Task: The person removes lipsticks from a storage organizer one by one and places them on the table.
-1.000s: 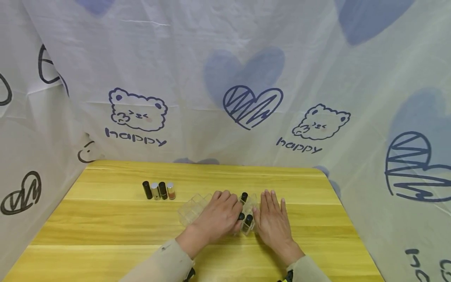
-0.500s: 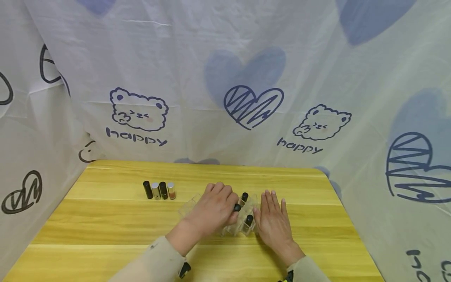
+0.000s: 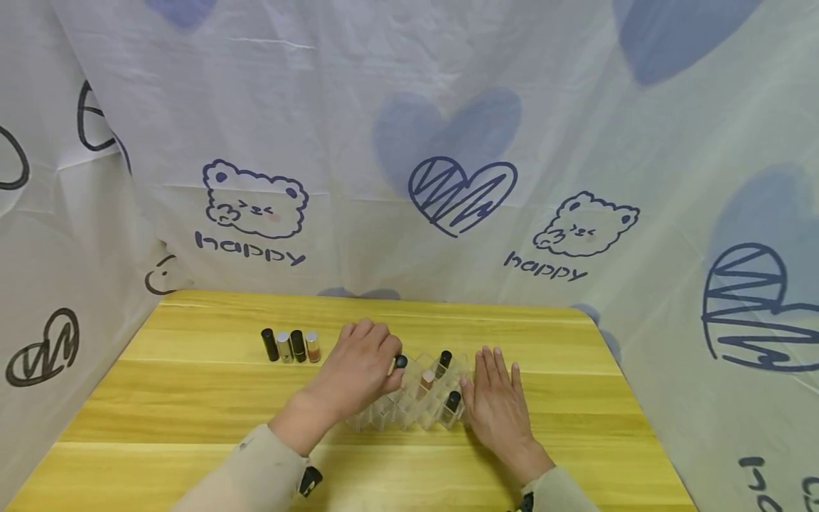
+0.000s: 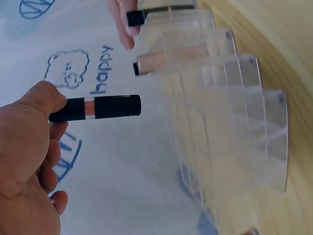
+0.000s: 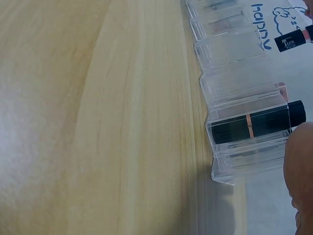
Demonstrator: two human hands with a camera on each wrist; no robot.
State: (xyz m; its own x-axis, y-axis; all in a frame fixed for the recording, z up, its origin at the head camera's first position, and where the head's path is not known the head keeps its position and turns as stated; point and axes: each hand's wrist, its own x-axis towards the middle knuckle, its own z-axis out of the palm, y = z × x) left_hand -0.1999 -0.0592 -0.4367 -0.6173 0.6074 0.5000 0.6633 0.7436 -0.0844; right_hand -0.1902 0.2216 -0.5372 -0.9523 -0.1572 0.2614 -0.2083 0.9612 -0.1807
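My left hand (image 3: pixel 361 366) pinches a black lipstick tube (image 4: pixel 117 106) by one end. A coppery-pink and silver band shows around its middle, and it is held above the clear lipstick holder (image 3: pixel 409 412). That holder has rows of diamond-shaped cells. In its right part stand a black lipstick (image 3: pixel 444 361) at the back, another black lipstick (image 3: pixel 452 402) at the front, and a pinkish tube (image 3: pixel 426 381) between them. My right hand (image 3: pixel 499 405) lies with straight fingers along the holder's right end, the thumb right at its wall.
Several lipstick tubes (image 3: pixel 298 346), black and silver-capped, stand in a row at the back left of the wooden table (image 3: pixel 192 405). Behind the table's far edge hangs a white printed curtain (image 3: pixel 358 235), which also closes off both sides.
My left hand has risen from the holder with the black lipstick and moved left, uncovering the pinkish tube and more cells. My right hand has stayed in place.
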